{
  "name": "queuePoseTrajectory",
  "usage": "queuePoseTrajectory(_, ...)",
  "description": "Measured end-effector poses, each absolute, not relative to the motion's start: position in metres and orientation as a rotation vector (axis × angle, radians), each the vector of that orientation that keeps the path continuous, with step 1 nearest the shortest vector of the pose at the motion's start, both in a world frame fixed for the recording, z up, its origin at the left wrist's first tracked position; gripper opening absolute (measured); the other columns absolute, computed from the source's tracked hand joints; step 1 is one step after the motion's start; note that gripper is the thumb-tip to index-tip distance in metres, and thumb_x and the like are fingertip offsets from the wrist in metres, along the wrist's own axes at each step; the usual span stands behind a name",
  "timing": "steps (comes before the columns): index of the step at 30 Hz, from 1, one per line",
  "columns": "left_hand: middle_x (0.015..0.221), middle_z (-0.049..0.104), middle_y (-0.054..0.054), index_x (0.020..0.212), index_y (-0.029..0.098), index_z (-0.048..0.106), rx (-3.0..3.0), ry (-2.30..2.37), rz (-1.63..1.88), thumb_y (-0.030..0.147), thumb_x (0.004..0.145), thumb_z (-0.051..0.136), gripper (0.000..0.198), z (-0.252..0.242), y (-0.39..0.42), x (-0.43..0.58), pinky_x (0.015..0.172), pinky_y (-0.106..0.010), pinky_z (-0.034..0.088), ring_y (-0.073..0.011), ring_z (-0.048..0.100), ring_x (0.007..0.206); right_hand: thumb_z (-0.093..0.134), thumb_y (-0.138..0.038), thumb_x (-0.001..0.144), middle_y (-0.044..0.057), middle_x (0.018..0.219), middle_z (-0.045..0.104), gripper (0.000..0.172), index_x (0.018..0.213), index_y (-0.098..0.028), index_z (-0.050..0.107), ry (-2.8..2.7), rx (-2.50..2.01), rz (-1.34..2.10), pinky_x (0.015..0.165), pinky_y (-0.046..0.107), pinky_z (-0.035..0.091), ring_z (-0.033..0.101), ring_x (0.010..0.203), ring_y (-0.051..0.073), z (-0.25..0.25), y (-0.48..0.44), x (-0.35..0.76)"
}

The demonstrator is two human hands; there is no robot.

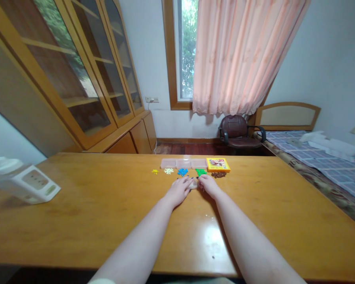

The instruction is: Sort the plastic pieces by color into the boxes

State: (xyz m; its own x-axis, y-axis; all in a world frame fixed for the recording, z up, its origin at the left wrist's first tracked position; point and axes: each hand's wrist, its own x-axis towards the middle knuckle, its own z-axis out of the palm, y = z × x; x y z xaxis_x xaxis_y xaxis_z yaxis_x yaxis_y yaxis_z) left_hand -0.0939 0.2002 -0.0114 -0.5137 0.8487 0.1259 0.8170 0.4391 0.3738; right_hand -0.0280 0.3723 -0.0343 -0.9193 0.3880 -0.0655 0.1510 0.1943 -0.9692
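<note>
On the table, my left hand (181,190) and my right hand (207,184) come together around a small whitish, see-through piece (193,184) whose kind is too small to tell. The left fingers are bent against its left side. My right fingers curl at its right edge, and what they pinch is hidden. Small building pieces lie just beyond in piles: yellow (155,172), cream (168,171), blue (182,172), green (200,172) and brown (219,174). A few dark bits lie near my fingertips.
Behind the piles stand a clear compartmented tray (169,163) and a yellow printed box (218,165). At the left of the wooden table (106,221) is a white appliance-like container (26,181). A brown armchair (236,132) and a bed (322,157) stand beyond the table.
</note>
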Motion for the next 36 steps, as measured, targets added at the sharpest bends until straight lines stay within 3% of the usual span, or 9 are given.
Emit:
queuePoseTrajectory(3,0.137,0.049,-0.008,0.129,0.026,0.053,1.517,2.556,0.745,0.021,0.083,0.053,0.047,-0.02,0.196,-0.099,0.108,-0.04,0.033,-0.0227,0.044,0.126,0.047,-0.036,0.072,-0.006,0.045,0.041,0.024,0.055,-0.02,0.043,-2.239,-0.457,1.738,0.046,0.023,0.028,0.037,0.044,0.01,-0.038,0.367,-0.024)
queuePoseTrajectory(8,0.137,0.048,-0.01,0.134,0.018,0.047,1.311,2.495,1.049,0.023,0.076,0.061,0.059,-0.024,0.19,-0.105,0.11,-0.039,0.032,-0.0229,0.043,0.127,0.045,-0.037,0.078,-0.002,0.057,0.048,0.025,0.061,-0.02,0.046,-2.155,-0.387,1.402,0.058,0.025,0.035,0.045,0.06,0.014,-0.034,0.361,-0.018)
queuePoseTrajectory(12,0.124,0.059,-0.008,0.125,0.019,0.055,1.278,2.397,1.163,0.026,0.075,0.065,0.052,-0.022,0.187,-0.108,0.102,-0.036,0.041,-0.0215,0.055,0.114,0.048,-0.031,0.081,0.004,0.081,0.06,0.021,0.089,-0.017,0.061,-2.376,-0.211,1.173,0.066,0.029,0.041,0.051,0.068,0.015,-0.022,0.361,-0.011)
queuePoseTrajectory(15,0.121,0.061,-0.008,0.121,0.019,0.058,1.236,2.354,1.239,0.029,0.074,0.067,0.049,-0.023,0.187,-0.111,0.101,-0.037,0.043,-0.0221,0.056,0.112,0.05,-0.026,0.083,0.009,0.104,0.062,0.028,0.107,-0.017,0.061,-2.509,0.015,1.059,0.085,0.034,0.043,0.056,0.092,0.019,-0.015,0.361,-0.007)
queuePoseTrajectory(18,0.124,0.06,-0.01,0.122,0.018,0.056,1.217,2.165,1.397,0.032,0.074,0.067,0.051,-0.028,0.19,-0.116,0.102,-0.038,0.042,-0.0226,0.056,0.113,0.054,-0.025,0.083,0.011,0.12,0.058,0.038,0.12,-0.018,0.057,-2.593,0.152,1.027,0.097,0.038,0.038,0.051,0.111,0.022,-0.014,0.36,-0.008)
queuePoseTrajectory(25,0.129,0.056,-0.015,0.127,0.016,0.049,0.999,1.869,1.727,0.033,0.075,0.066,0.057,-0.039,0.202,-0.123,0.099,-0.041,0.044,-0.0234,0.057,0.112,0.053,-0.032,0.086,0.012,0.116,0.06,0.041,0.124,-0.016,0.054,-2.629,0.098,0.958,0.094,0.037,0.042,0.054,0.106,0.023,-0.017,0.358,-0.017)
queuePoseTrajectory(31,0.11,0.066,-0.011,0.11,0.014,0.058,0.938,1.912,1.661,0.036,0.078,0.062,0.039,-0.038,0.202,-0.12,0.095,-0.039,0.046,-0.0212,0.061,0.101,0.048,-0.036,0.09,0.012,0.115,0.058,0.041,0.127,-0.017,0.053,-2.666,0.1,0.86,0.094,0.035,0.043,0.054,0.105,0.021,-0.013,0.355,-0.015)
queuePoseTrajectory(36,0.097,0.067,-0.009,0.099,0.014,0.057,0.929,1.807,1.77,0.044,0.075,0.065,0.039,-0.042,0.202,-0.121,0.086,-0.034,0.047,-0.0198,0.061,0.091,0.043,-0.038,0.093,0.011,0.113,0.06,0.041,0.127,-0.018,0.054,-2.71,0.098,0.784,0.092,0.033,0.044,0.056,0.103,0.021,-0.013,0.353,-0.015)
